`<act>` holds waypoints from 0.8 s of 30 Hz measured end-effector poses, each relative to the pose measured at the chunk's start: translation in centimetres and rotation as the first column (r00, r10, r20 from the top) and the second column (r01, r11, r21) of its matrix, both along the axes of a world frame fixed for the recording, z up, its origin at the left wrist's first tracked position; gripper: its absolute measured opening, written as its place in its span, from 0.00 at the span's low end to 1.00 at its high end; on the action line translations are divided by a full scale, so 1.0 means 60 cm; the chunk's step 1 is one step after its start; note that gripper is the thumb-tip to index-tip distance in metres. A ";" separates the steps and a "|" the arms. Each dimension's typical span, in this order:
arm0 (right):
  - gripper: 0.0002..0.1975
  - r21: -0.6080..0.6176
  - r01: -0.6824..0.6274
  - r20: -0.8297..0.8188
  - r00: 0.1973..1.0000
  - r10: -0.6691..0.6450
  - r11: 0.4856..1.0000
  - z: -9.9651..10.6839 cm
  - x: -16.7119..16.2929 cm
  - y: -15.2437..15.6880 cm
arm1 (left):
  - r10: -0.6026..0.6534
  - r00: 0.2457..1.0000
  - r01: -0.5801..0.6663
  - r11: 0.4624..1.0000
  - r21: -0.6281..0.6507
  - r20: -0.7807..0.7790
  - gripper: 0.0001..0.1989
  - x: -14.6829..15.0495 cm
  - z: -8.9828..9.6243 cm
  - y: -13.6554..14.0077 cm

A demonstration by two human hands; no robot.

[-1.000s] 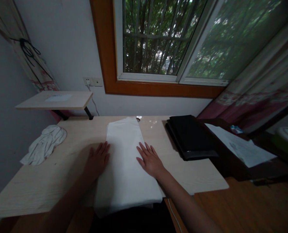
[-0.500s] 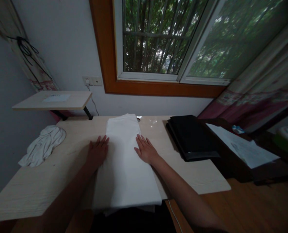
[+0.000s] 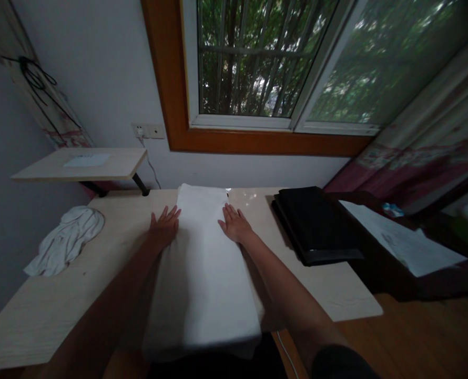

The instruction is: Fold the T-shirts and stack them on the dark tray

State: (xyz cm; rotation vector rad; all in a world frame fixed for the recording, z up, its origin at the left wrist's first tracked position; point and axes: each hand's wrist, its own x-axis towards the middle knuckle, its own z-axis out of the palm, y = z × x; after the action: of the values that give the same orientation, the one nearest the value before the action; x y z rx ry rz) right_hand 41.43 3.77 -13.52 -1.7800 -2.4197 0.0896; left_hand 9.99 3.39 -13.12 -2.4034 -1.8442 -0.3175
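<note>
A long folded white cloth (image 3: 208,273) lies lengthwise on the pale wooden table (image 3: 111,247), its near end hanging over the front edge. My left hand (image 3: 165,225) rests flat along the cloth's left edge, fingers spread and pointing away from me. On the opposite edge my right hand (image 3: 235,223) presses down with fingers stretched out, partly on the cloth. Neither hand grips anything. Whether the white cloth is a garment or a sheet, I cannot tell.
A crumpled white cloth (image 3: 66,239) lies at the table's left. Behind it stands a small raised shelf (image 3: 115,164) with a paper on top. Black folders (image 3: 316,223) lie on the right. Further right, paper sheets (image 3: 403,237) rest on a dark surface. A window (image 3: 265,58) is ahead.
Both hands have slid a little farther away along the cloth's edges. The cloth's far end now looks straighter and smoother. My view has shifted slightly.
</note>
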 end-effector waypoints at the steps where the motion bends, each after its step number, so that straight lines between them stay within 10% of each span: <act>1: 0.36 -0.007 0.008 0.003 1.000 -0.008 1.000 0.001 0.000 0.009 | -0.001 1.000 0.001 1.000 -0.003 0.002 0.28 0.001 -0.001 0.008; 14: 0.32 -0.076 0.092 -0.005 0.996 -0.092 0.993 0.008 -0.001 0.095 | 0.045 0.998 -0.042 0.996 -0.079 0.039 0.27 0.004 0.003 0.078; 24: 0.30 0.063 0.135 -0.038 0.990 -0.133 0.989 0.002 -0.001 0.073 | -0.038 0.997 0.038 0.999 0.002 0.060 0.26 -0.029 -0.013 0.026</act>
State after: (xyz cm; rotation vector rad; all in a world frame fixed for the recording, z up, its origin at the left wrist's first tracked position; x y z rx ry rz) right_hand 41.34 8.17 -13.43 -1.8903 -2.2461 0.0264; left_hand 8.24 4.97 -13.91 -2.4570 -1.8234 -0.3988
